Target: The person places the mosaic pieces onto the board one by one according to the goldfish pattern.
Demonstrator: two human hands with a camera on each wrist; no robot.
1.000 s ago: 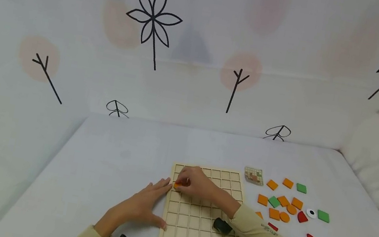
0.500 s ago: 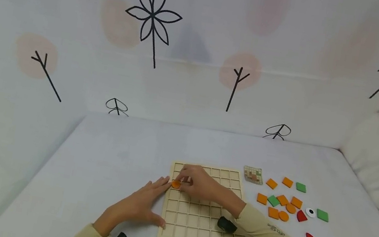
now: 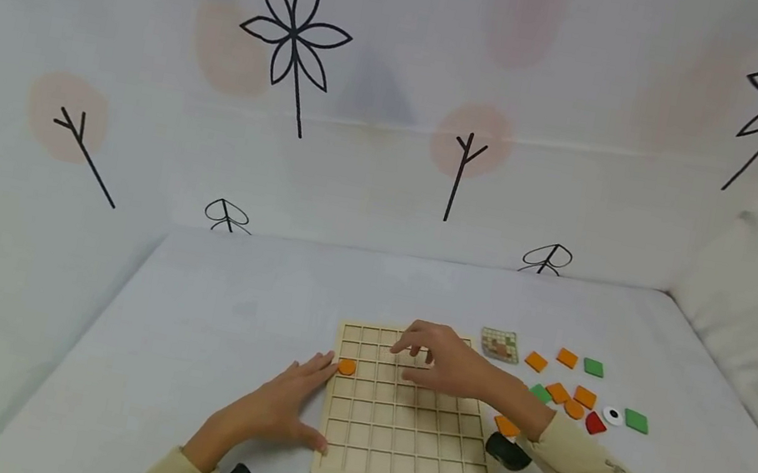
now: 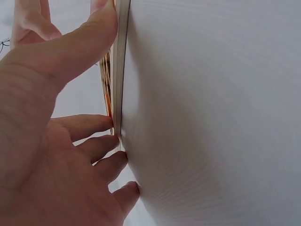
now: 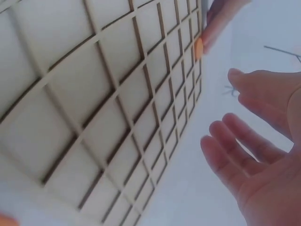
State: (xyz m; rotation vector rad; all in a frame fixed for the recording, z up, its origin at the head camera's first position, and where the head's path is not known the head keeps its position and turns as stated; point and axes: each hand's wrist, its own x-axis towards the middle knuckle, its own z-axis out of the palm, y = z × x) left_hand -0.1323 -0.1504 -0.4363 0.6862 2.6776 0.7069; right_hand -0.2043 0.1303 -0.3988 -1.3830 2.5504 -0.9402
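A pale wooden grid board (image 3: 359, 436) lies on the white table, and one orange round piece (image 3: 346, 367) sits in a cell at its left edge. My left hand (image 3: 276, 404) rests against the board's left side, fingers spread and fairly straight; the left wrist view shows its thumb and fingertips touching the board's edge (image 4: 118, 94). Above the board's upper middle hovers my right hand (image 3: 451, 363), fingers loosely bent and apart, holding nothing. In the right wrist view that hand (image 5: 263, 150) is beside the grid (image 5: 113, 94), with the orange piece (image 5: 198, 48) at the far edge.
Right of the board lie several orange pieces (image 3: 566, 357), green pieces (image 3: 636, 421), a red wedge (image 3: 595, 423) and a white disc (image 3: 612, 415) with a black centre. A small patterned card (image 3: 500, 345) lies by the board's upper right corner. Patterned white cloth stands behind.
My right hand has let go of the orange round piece and moved right, away from the board's left edge. The left hand has stayed against the board.
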